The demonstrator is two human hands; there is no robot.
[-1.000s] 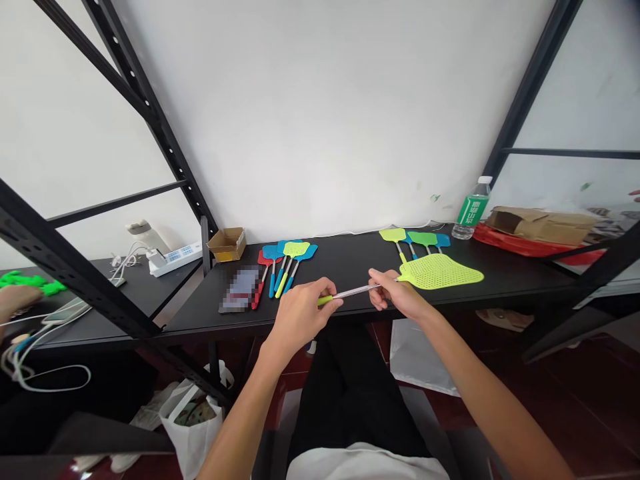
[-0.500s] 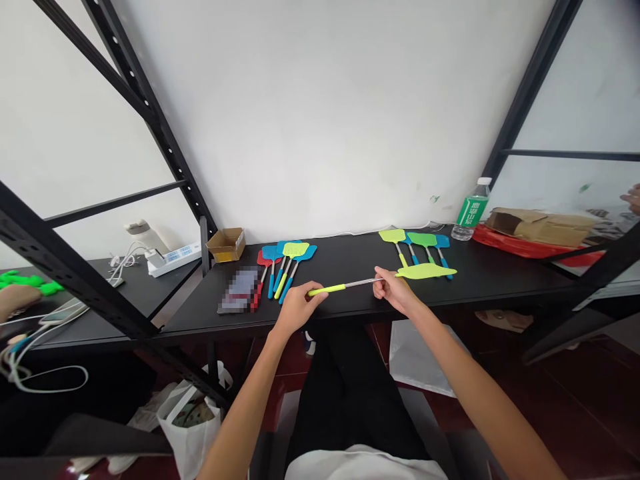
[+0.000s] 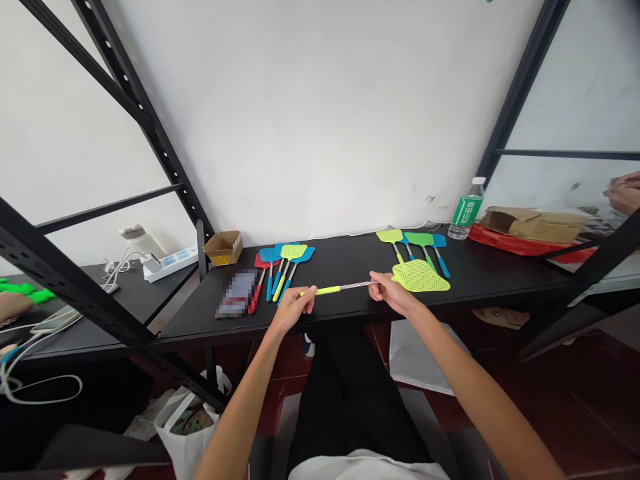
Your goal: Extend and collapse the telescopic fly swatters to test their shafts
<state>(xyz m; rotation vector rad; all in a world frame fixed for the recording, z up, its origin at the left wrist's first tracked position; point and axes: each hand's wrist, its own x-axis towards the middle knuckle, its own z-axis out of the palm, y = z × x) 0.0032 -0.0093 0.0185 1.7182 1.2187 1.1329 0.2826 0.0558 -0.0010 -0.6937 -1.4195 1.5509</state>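
A yellow-green fly swatter (image 3: 421, 275) lies stretched between my hands, above the front of the black table. My left hand (image 3: 295, 305) is closed on the end of its handle. My right hand (image 3: 389, 292) pinches the metal shaft close to the perforated head, which faces up at right. Left of centre, several fly swatters (image 3: 293, 251) in red, blue and yellow-green lie with their handles toward me. Behind the held head lies another group of fly swatters (image 3: 419, 239) in yellow-green, blue and green.
On the table (image 3: 340, 263) are a blurred-out phone (image 3: 237, 293) and a small cardboard box (image 3: 223, 248) at left. A water bottle (image 3: 467, 210) stands at right, beside a torn carton (image 3: 535, 225) on red plastic. Black rack posts (image 3: 525, 87) flank the table. Other people's hands (image 3: 625, 192) show at both edges.
My left hand has moved left to the handle's end, exposing the grip. The swatter's head turned edge-on, then flat again, and shifted left. The hand at the right edge came further into view.
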